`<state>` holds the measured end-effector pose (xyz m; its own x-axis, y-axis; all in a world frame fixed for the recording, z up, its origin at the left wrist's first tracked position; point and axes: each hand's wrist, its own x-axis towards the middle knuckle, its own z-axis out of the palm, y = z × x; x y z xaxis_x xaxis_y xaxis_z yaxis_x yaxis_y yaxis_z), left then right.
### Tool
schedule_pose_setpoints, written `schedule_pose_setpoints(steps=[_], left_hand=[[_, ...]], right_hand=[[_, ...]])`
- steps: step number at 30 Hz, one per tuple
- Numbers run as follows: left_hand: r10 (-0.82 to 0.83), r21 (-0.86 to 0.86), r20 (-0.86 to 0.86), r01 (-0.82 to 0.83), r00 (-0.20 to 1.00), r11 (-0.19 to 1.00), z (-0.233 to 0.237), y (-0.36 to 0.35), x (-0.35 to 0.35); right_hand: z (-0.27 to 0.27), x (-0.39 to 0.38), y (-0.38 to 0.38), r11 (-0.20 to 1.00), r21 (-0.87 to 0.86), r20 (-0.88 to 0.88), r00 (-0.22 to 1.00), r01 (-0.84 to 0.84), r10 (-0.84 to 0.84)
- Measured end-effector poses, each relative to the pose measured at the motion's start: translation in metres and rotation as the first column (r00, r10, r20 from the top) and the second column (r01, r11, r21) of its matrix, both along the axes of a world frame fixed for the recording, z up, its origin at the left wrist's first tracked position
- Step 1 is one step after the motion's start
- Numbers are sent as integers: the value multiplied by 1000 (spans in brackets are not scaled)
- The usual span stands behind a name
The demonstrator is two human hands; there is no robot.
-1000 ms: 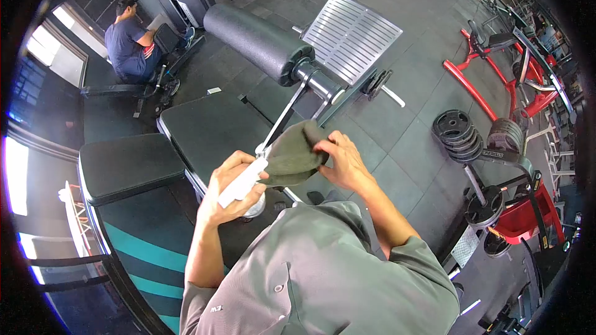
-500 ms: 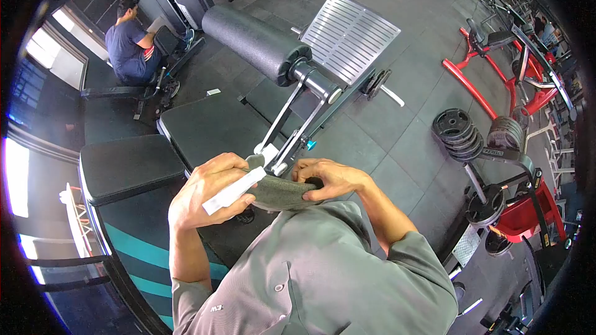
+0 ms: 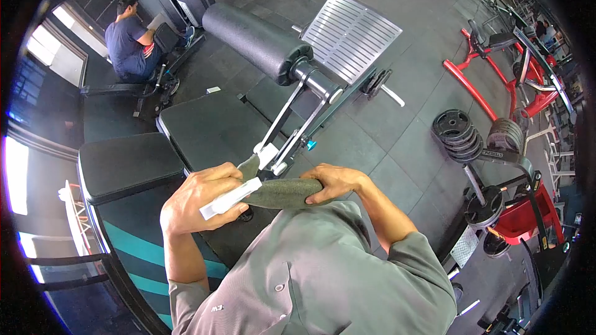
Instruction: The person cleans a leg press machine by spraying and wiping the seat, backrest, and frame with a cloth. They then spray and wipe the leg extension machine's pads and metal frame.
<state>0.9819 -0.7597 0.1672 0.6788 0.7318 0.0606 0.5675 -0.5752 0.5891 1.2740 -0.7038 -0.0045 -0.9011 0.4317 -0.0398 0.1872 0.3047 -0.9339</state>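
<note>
A dark green cloth is stretched between my two hands, just above the front of my grey shirt. My left hand is closed on the cloth's left end, and a white strip, perhaps paper or a label, lies along its fingers. My right hand pinches the other end, thumb in front and fingers behind. Right beyond the cloth are the metal arms of a machine with a black roller pad and a blue knob.
Black padded seats are at the left. A ribbed metal plate stands ahead. Weight plates and a red machine are at the right. Another person sits on a machine at the upper left.
My left hand has moved a little to the left and my right hand slightly right and down. The cloth between them now looks straighter and more stretched.
</note>
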Motion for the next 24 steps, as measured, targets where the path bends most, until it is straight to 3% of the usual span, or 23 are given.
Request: schedule_pose_setpoints(steps=[2,5,8,11,17,24], left_hand=[[23,7,-6,-23,1000,1000,-1,-1,-2],[30,47,1,-30,1000,998,-4,-1,-4],[47,51,0,-47,999,998,-7,-2,-8],[72,43,-18,-71,997,997,-8,-5,-9],[87,77,-24,-85,996,993,-16,-9,-7],[128,79,8,-128,992,989,-25,-12,-9]], right_hand=[[6,4,0,999,6,116,992,43,-43],[9,12,-2,992,-1,77,989,123,-122],[0,26,1,962,237,-7,990,137,-139],[9,37,3,968,212,92,984,133,-155],[11,35,-5,886,374,38,950,273,-309],[29,41,-2,901,159,23,911,404,-413]])
